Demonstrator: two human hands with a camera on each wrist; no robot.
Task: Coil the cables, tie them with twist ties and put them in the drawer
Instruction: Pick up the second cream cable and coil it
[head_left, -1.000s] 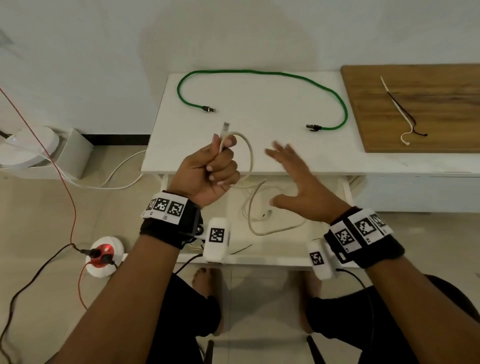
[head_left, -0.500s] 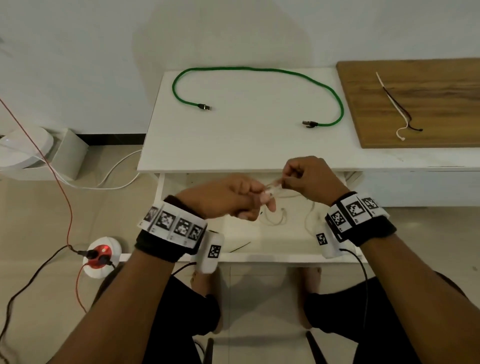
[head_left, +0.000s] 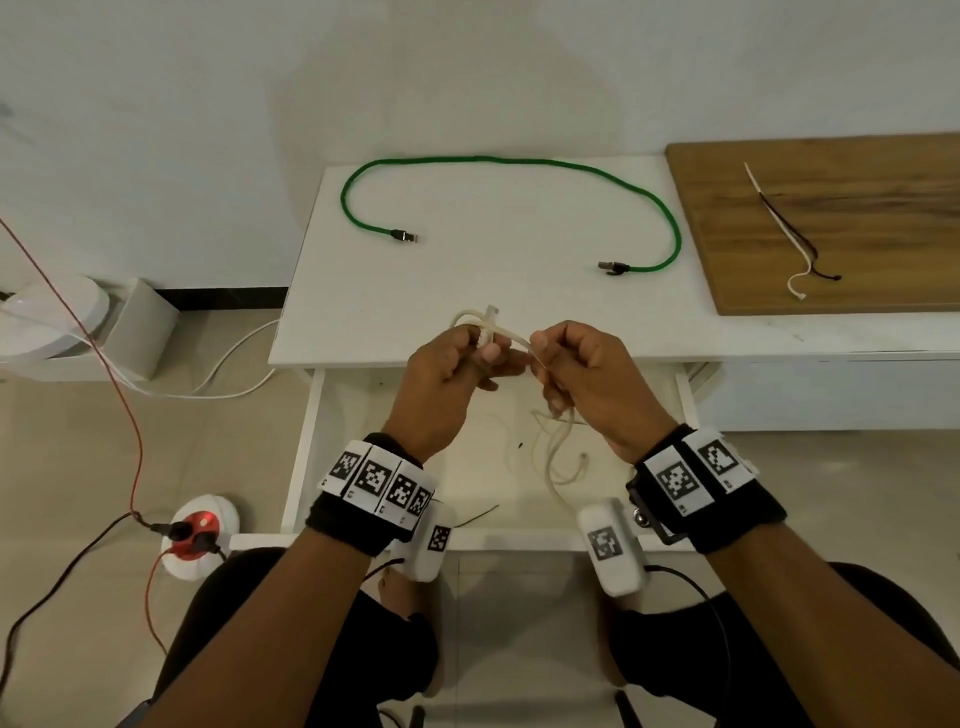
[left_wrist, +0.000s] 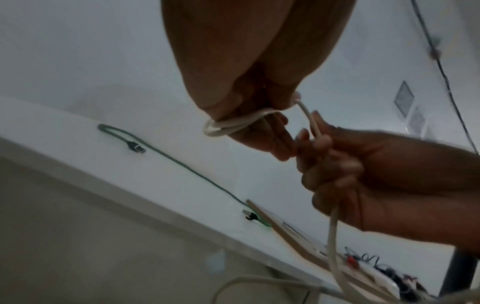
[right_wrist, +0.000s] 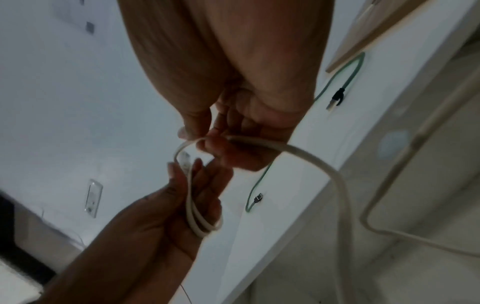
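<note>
While held above the open drawer (head_left: 304, 441), white cable (head_left: 506, 335) looped in left hand (head_left: 447, 374), fingers curled round the loop, plug end sticking up. Pinched by right hand (head_left: 587, 379) next to it, slack trailing down into drawer. Green cable (head_left: 519, 162) uncoiled on white table (head_left: 467, 291), twist ties (head_left: 789, 236) on wooden board (head_left: 857, 208); no readable writing, only square black-and-white markers on wristbands (head_left: 376, 480).

A wooden board (head_left: 831, 218) lies on the far right of the white tabletop (head_left: 493, 291). On the floor at the left, a round white socket unit (head_left: 200, 535) with a red centre carries dark plugs. A thin red wire (head_left: 88, 332) and a white cord (head_left: 228, 374) run across the floor nearby. A white appliance (head_left: 52, 317) sits at the far left, against the wall.
</note>
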